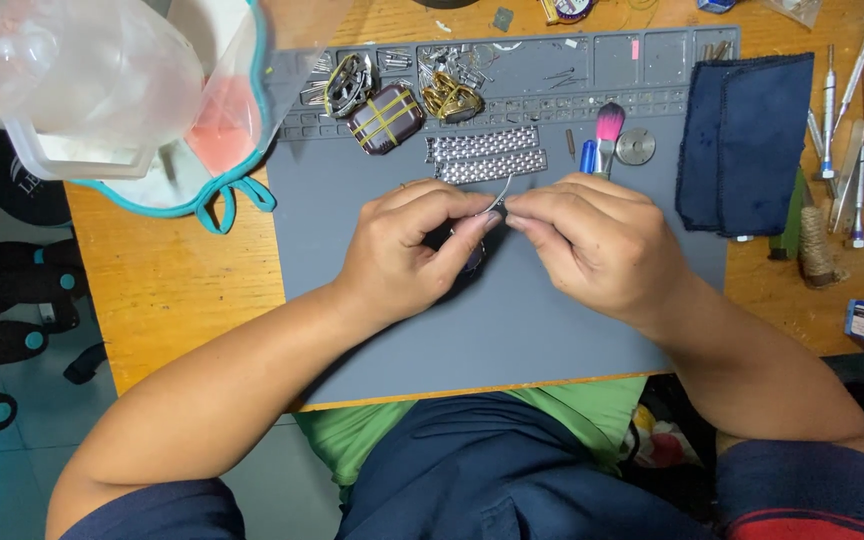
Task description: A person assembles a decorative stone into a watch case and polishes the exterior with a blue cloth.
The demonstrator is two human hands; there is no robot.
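My left hand and my right hand meet over the middle of a grey work mat. Together they pinch a thin metal tool, tweezers by the look of it, between their fingertips. A small dark part shows under my left fingers; what it is I cannot tell. Just beyond the hands lie two silver watch-band strips.
At the mat's far edge are a dark watch case with yellow bands, a gold band, a pink-tipped brush and a round metal disc. A folded navy cloth and screwdrivers lie right. A clear plastic bag sits left.
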